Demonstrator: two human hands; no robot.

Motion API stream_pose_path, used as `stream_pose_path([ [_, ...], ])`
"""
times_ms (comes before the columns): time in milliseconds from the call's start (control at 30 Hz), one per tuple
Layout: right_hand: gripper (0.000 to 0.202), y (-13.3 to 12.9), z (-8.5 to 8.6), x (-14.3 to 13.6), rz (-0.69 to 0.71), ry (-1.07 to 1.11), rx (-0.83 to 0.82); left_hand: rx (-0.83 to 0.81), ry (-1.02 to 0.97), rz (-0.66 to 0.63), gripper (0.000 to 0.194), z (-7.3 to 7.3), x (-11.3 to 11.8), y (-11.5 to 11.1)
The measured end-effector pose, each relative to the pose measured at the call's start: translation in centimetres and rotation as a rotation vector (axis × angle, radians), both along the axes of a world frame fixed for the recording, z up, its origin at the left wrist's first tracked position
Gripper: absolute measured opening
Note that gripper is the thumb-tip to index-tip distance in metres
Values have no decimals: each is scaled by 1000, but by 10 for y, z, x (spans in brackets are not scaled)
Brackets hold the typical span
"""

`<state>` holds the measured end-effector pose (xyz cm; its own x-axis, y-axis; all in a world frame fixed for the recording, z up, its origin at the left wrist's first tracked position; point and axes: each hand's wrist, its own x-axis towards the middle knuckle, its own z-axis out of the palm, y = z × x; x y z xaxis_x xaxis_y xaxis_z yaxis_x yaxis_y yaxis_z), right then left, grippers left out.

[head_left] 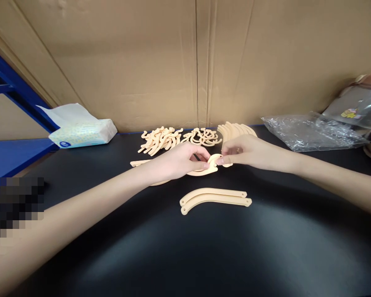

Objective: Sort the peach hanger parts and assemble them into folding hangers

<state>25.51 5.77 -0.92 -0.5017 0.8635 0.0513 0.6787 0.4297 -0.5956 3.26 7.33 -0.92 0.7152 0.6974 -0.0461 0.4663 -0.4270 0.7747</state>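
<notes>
My left hand (181, 161) pinches a curved cream-coloured piece (200, 172) between thumb and fingers, a little above the middle of the black table. Close on its right, my right hand (245, 152) has thumb and fingers closed at the rounded end of the same cream pieces; what exactly its fingertips hold is too small to tell. Another cream strip (137, 163) lies partly hidden under my left hand and wrist. Nearer to me, two long bent strips (216, 197) with holes at their ends lie side by side.
Behind my hands are a pile of short wavy pieces (160, 140), a pile of curved pieces (204, 137) and a row of stacked strips (236, 130). A tissue pack (83, 132) lies at the left; a clear plastic bag (309, 132) lies at the right, beside a transparent bag (358, 105).
</notes>
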Motion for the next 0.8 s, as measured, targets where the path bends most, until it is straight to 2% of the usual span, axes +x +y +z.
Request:
stream_pose_path([
  [200,45,-2,-7,-2,-27,-87,-3,-32,19,18,20,-2,4,-5],
  [433,46,-9,-11,-6,-64,-312,190,207,142,-12,17,-4,2,-6],
  [567,40,-9,-14,-6,-46,-296,216,229,220,7,19,0,0,-6],
  [800,41,-6,-18,-3,2,-246,204,217,276,20,23,5,-1,-6],
])
